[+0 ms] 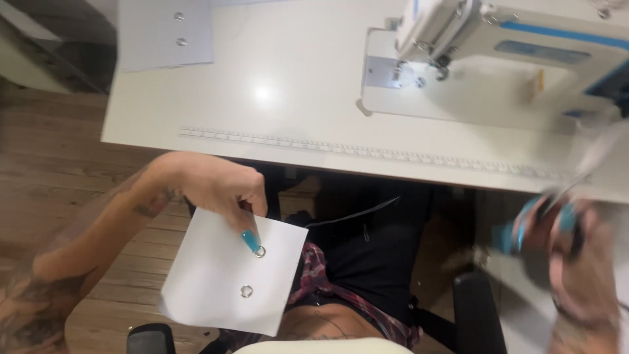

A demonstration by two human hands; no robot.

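My left hand (219,187) holds a white square sheet (216,282) by its top edge, below the table's front edge and over my lap. The sheet carries two metal eyelets; my thumb, with a blue nail, rests beside the upper eyelet (260,252), and the lower eyelet (246,291) sits under it. My right hand (570,249) is blurred at the right edge. It grips a small tool with blue handles and a thin metal tip (557,196), probably snips. A white sewing machine (511,39) stands on the white table (288,85) at the back right.
A second white sheet (167,33) with two eyelets lies at the table's back left. A printed ruler strip (367,152) runs along the table's front edge. Wooden floor (59,157) lies to the left. Black chair armrests (478,308) flank my lap.
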